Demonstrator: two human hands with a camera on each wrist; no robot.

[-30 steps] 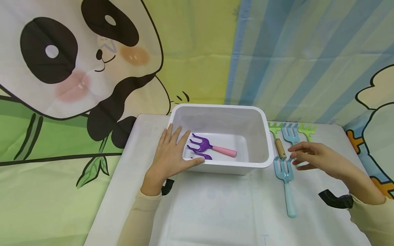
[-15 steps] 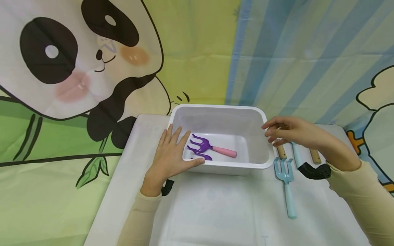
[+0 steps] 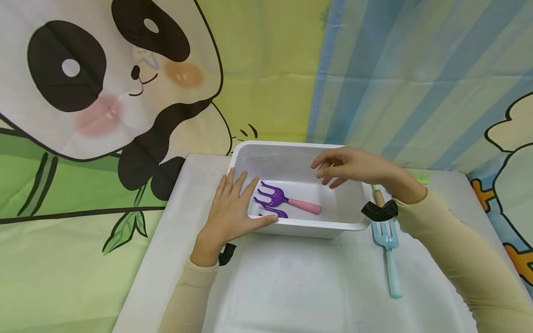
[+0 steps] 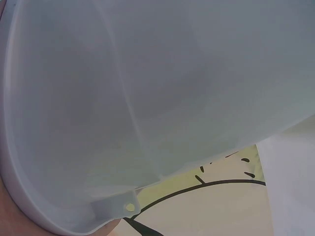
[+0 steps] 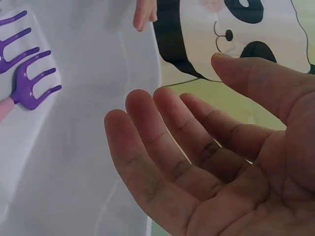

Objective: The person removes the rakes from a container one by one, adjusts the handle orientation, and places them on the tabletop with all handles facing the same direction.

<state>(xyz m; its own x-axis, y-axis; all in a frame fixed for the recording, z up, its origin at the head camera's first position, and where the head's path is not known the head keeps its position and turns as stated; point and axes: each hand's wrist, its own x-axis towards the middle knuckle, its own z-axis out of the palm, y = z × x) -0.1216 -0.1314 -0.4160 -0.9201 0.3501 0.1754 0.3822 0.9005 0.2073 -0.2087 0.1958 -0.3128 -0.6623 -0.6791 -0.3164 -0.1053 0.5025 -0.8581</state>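
A white plastic bin [image 3: 316, 225] stands on the table. My left hand [image 3: 230, 210] rests on its near left corner, fingers spread and straight, thumb along the front rim. In the left wrist view the bin's outer wall [image 4: 172, 88] fills most of the picture. My right hand [image 3: 354, 167] hovers over the bin's right side, palm facing left, fingers loosely bent and holding nothing. Inside the bin lies a purple hand fork [image 3: 275, 196] with a pink handle. A second purple fork [image 3: 278, 212] lies closer to the front wall, its handle hidden behind that wall.
Right of the bin, a light blue hand fork [image 3: 390, 263] lies on the white table [image 3: 291, 286]. Behind it are a wooden handle [image 3: 378, 199] and a green rake head [image 3: 423, 176], partly covered by my right arm. A panda-printed cloth [image 3: 179, 129] hangs behind.
My right hand has moved left from above the tools on the table, across the bin's right rim, to over the bin. My left hand and the purple forks have stayed in place.
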